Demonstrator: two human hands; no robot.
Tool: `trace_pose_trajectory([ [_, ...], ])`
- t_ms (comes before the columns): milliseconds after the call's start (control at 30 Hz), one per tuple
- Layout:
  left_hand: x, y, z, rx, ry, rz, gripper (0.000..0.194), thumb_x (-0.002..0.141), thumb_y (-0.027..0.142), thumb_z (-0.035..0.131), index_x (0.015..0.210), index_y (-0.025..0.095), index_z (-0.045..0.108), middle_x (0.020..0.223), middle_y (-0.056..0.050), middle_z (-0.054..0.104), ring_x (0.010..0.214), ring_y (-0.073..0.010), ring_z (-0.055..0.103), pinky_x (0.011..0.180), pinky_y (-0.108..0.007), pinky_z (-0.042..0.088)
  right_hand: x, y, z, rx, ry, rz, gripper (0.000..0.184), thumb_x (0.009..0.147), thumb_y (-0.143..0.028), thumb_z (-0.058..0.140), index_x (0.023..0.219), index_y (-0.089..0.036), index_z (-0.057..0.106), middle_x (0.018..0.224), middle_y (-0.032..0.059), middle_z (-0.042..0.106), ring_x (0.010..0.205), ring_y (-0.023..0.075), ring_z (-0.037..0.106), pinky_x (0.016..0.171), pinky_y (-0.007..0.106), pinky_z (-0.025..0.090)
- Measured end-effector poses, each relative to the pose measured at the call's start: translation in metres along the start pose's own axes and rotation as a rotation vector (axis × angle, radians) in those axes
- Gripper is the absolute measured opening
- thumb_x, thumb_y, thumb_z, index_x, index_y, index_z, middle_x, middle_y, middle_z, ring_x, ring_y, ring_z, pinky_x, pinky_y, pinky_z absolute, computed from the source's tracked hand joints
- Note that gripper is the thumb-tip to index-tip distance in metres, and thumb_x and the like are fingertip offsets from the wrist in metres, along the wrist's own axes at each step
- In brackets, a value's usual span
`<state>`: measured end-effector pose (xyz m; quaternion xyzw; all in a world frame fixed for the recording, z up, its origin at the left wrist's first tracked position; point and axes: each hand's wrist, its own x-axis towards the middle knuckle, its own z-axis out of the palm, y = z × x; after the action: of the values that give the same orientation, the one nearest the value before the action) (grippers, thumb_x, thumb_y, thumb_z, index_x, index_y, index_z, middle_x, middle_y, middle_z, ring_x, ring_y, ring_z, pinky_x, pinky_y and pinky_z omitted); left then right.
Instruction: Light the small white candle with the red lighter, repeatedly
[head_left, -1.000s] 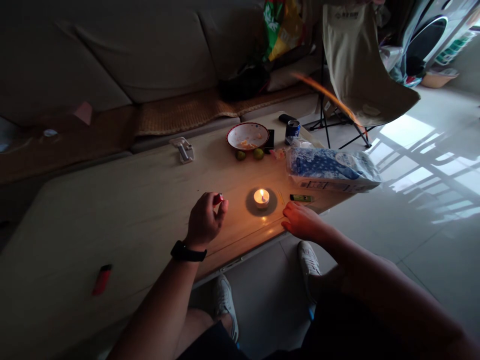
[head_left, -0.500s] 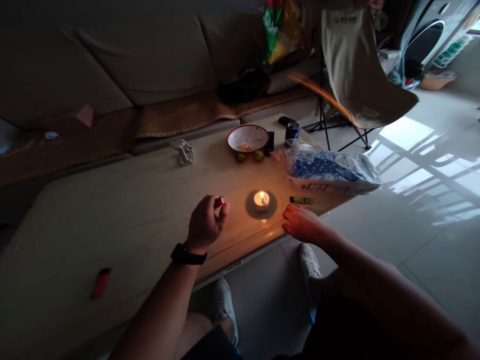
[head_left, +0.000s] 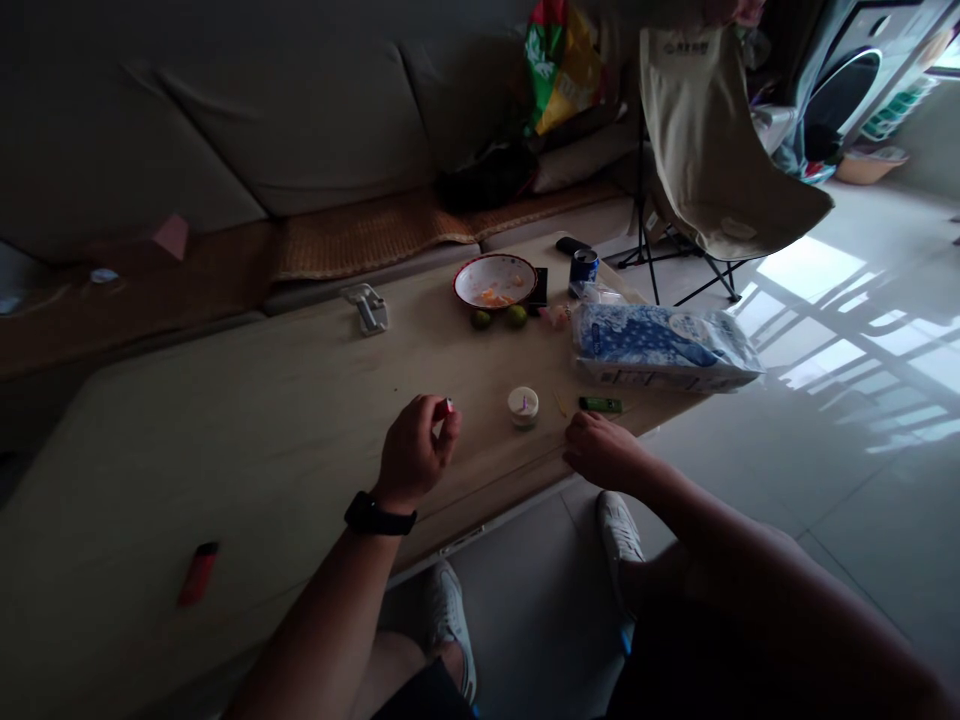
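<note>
My left hand [head_left: 414,455] is closed around a small red lighter, whose tip [head_left: 448,405] shows past the thumb and forefinger. To its right a small white tealight candle [head_left: 523,404] stands on the table, unlit, with a purplish wick at its middle. My right hand [head_left: 598,447] rests at the table's front edge with curled fingers; whatever they may hold is hidden. Thin wooden sticks [head_left: 560,403] and a green lighter [head_left: 601,404] lie just beyond that hand.
The pale table [head_left: 270,420] also bears a red lighter [head_left: 198,573], a white plastic holder [head_left: 367,308], a bowl [head_left: 480,283] with scraps, two green fruits [head_left: 516,317], a blue can [head_left: 583,268] and a blue-white tissue pack [head_left: 664,340]. Behind are a sofa [head_left: 315,120] and a folding chair [head_left: 697,150].
The candle flame has gone out and its orange glow has left the table. Both hands are almost where they were.
</note>
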<state>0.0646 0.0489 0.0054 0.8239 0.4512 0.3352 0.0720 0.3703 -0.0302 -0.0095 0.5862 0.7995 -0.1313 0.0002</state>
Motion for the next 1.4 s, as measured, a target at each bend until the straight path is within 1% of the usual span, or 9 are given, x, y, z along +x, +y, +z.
trace_pose_trajectory([
  [100,0.003,0.006,0.003,0.004,-0.009,0.020,0.021,0.101,0.040,0.047,0.098,0.021,0.054,0.088,-0.005,0.063,0.080,-0.0185,0.061,0.074,-0.033,0.050,0.000,-0.002,-0.002,-0.015,-0.016,0.010,0.017,0.094,-0.030,0.061,0.099,-0.016,0.068,0.108,0.0137,0.063,0.107,0.0253,0.058,0.096,0.033,0.044],
  [333,0.015,0.027,0.015,0.029,-0.027,0.076,0.023,0.101,0.038,0.046,0.088,0.021,0.053,0.082,-0.004,0.061,0.078,-0.0190,0.057,0.074,-0.033,0.046,-0.001,-0.004,-0.007,-0.033,-0.028,-0.014,0.017,0.095,-0.029,0.060,0.098,-0.015,0.069,0.107,0.0142,0.064,0.105,0.0254,0.058,0.098,0.033,0.043],
  [600,0.027,0.038,0.031,0.104,-0.044,0.136,0.023,0.098,0.038,0.046,0.084,0.021,0.053,0.080,-0.005,0.061,0.077,-0.0206,0.055,0.073,-0.035,0.043,-0.001,-0.003,-0.006,-0.001,-0.036,0.013,0.016,0.094,-0.029,0.062,0.098,-0.016,0.069,0.110,0.0142,0.063,0.108,0.0258,0.057,0.096,0.034,0.043],
  [733,0.032,0.043,0.039,0.132,-0.058,0.131,0.020,0.095,0.034,0.046,0.082,0.021,0.053,0.080,-0.005,0.061,0.077,-0.0212,0.055,0.073,-0.035,0.042,-0.001,-0.003,-0.006,-0.020,-0.025,-0.009,0.018,0.095,-0.030,0.061,0.099,-0.014,0.069,0.109,0.0144,0.063,0.108,0.0258,0.057,0.096,0.033,0.043],
  [833,0.034,0.047,0.044,0.163,-0.077,0.134,0.020,0.095,0.034,0.045,0.082,0.021,0.053,0.079,-0.006,0.062,0.077,-0.0222,0.056,0.072,-0.036,0.041,-0.001,-0.003,-0.006,-0.031,-0.033,-0.013,0.019,0.095,-0.030,0.061,0.100,-0.014,0.070,0.110,0.0159,0.064,0.109,0.0271,0.057,0.096,0.035,0.043],
  [933,0.036,0.050,0.046,0.198,-0.099,0.151,0.024,0.097,0.037,0.043,0.082,0.021,0.053,0.079,-0.007,0.062,0.077,-0.0228,0.056,0.071,-0.036,0.041,0.000,-0.002,-0.006,-0.025,-0.038,-0.005,0.020,0.095,-0.031,0.061,0.101,-0.015,0.070,0.112,0.0165,0.064,0.111,0.0282,0.056,0.097,0.036,0.043],
  [1033,0.037,0.054,0.047,0.223,-0.112,0.171,0.026,0.098,0.039,0.043,0.081,0.021,0.053,0.079,-0.007,0.062,0.078,-0.0229,0.057,0.071,-0.037,0.041,0.000,-0.002,-0.006,-0.020,-0.041,0.001,0.022,0.095,-0.032,0.060,0.103,-0.014,0.069,0.113,0.0159,0.064,0.112,0.0277,0.056,0.098,0.035,0.042],
  [1200,0.037,0.055,0.047,0.244,-0.121,0.179,0.026,0.097,0.039,0.046,0.080,0.021,0.054,0.079,-0.007,0.062,0.079,-0.0236,0.057,0.071,-0.037,0.040,0.000,-0.002,-0.006,-0.016,-0.033,0.005,0.022,0.095,-0.032,0.060,0.103,-0.014,0.069,0.113,0.0153,0.064,0.113,0.0276,0.056,0.100,0.035,0.042],
  [1400,0.035,0.053,0.047,0.217,-0.121,0.186,0.022,0.092,0.039,0.051,0.085,0.019,0.058,0.082,-0.010,0.064,0.079,-0.0263,0.057,0.070,-0.040,0.041,-0.001,-0.004,-0.007,-0.017,-0.032,0.006,0.024,0.096,-0.031,0.058,0.103,-0.012,0.070,0.113,0.0162,0.064,0.109,0.0266,0.057,0.097,0.034,0.042],
])
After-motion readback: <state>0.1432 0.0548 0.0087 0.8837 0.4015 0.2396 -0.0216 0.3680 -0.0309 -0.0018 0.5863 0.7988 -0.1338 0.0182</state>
